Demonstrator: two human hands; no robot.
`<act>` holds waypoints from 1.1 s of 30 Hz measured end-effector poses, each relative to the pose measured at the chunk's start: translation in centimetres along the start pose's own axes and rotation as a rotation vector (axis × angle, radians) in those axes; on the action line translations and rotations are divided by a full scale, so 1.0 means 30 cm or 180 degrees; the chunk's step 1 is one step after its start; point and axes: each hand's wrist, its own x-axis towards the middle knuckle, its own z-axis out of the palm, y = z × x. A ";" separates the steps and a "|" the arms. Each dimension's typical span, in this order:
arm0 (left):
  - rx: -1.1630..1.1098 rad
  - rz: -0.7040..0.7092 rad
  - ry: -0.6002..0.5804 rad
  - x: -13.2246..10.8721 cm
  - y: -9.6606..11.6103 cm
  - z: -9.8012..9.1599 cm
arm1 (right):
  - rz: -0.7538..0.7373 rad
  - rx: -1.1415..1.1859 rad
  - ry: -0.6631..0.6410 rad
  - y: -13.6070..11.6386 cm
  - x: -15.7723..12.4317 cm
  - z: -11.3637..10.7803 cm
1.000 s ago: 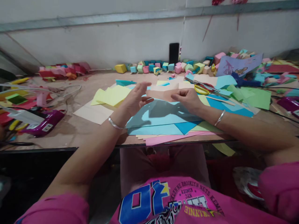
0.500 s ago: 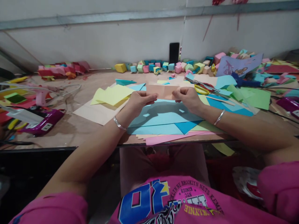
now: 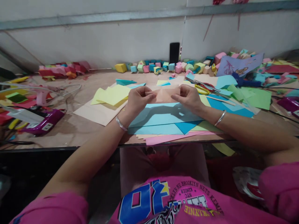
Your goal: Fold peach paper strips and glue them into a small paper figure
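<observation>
Above flat blue sheets [image 3: 144,122], left hand [image 3: 138,99] and right hand [image 3: 191,98], grip pinching peach paper strip [image 3: 163,96], creased midway

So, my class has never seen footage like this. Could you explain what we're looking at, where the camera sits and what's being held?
There is no machine here, just a person's two bare hands. The view comes from one camera worn on that person's head, looking forward and down, which is why the pink shirt shows at the bottom. The left hand and right hand hold a piece of peach-coloured paper between them, above light blue sheets. On the table, yellow sheets lie to the left, and scissors lie to the right. Along the wall sit small coloured boxes and what looks like a dark phone.
</observation>
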 end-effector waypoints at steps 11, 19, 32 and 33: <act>0.0309 0.0254 0.0042 0.009 -0.015 -0.005 | 0.0269 0.0669 0.0063 0.001 0.003 0.005; 0.0588 0.0304 0.0079 0.017 -0.028 -0.016 | 0.0352 0.0271 -0.0036 -0.006 -0.004 -0.006; 0.0323 0.0039 -0.0178 0.011 -0.015 -0.013 | 0.0037 -0.0560 0.0072 -0.006 0.010 -0.019; 0.0302 0.0002 -0.0217 0.011 -0.015 -0.013 | 0.0055 -0.0596 0.0063 -0.005 0.011 -0.020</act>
